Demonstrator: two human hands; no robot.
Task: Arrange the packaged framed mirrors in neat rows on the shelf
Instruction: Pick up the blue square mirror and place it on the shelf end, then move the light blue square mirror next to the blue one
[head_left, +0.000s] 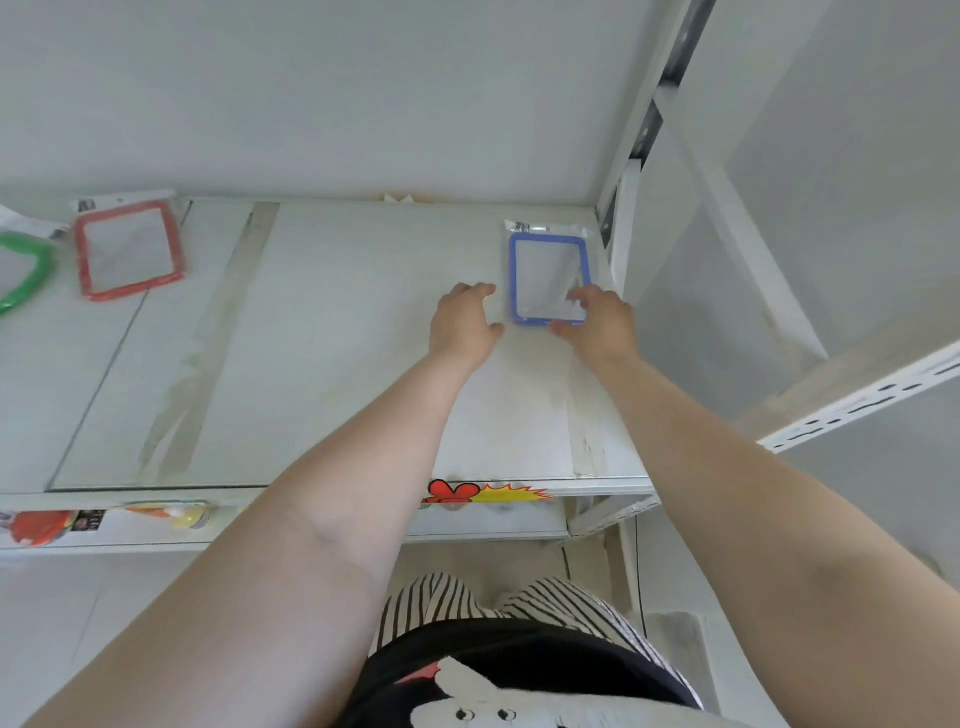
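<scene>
A blue-framed mirror (548, 265) in a clear packet lies flat in the far right corner of the white shelf (337, 364). My right hand (597, 319) rests on its near right corner, fingers over the frame's lower edge. Just left of the packet, my left hand (465, 319) has its fingers spread and its fingertips at the packet's edge. A red-framed mirror (127, 249) in a packet lies at the far left of the shelf. Next to it, a green-framed mirror (23, 275) is cut off by the left edge of the view.
The white wall (363, 104) stands behind the shelf, and a white upright post (631, 171) stands at its right end. Colourful stickers (488, 491) mark the shelf's front lip. A lower shelf (104, 525) holds colourful items. A slotted rail (857, 405) juts out on the right.
</scene>
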